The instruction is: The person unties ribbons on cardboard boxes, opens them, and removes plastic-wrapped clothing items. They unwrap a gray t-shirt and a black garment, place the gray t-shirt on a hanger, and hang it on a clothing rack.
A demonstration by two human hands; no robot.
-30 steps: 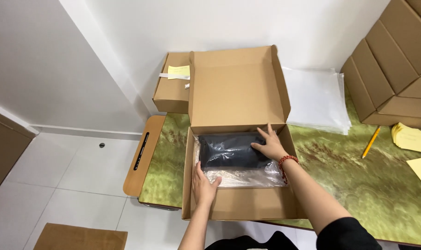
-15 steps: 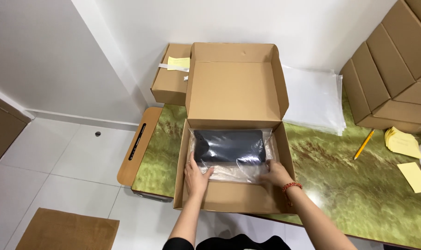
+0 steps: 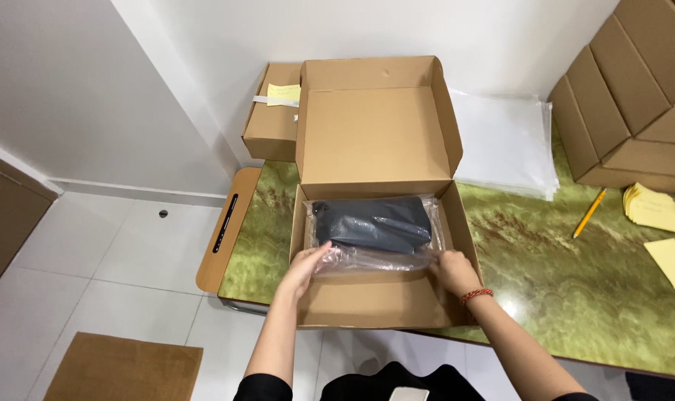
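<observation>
An open cardboard box (image 3: 378, 301) with its lid standing upright sits at the near edge of a green marbled table (image 3: 560, 260). Inside lies a dark folded item (image 3: 374, 221) wrapped in a clear plastic bag (image 3: 367, 256). My left hand (image 3: 305, 267) pinches the near left edge of the plastic bag. At the bag's near right edge rests my right hand (image 3: 452, 269), a red bracelet on its wrist, fingers on the plastic.
A closed smaller cardboard box (image 3: 272, 122) with a yellow note stands behind left. White plastic bags (image 3: 504, 141) are stacked behind right, stacked cardboard boxes (image 3: 634, 89) far right. A yellow pencil (image 3: 588, 213) and yellow notes (image 3: 653, 208) lie right. A wooden board (image 3: 226, 230) hangs off the table's left.
My right hand moved from the top of the dark item down to the bag's near right edge. My left hand shifted to the bag's near left edge. The view drifted slightly.
</observation>
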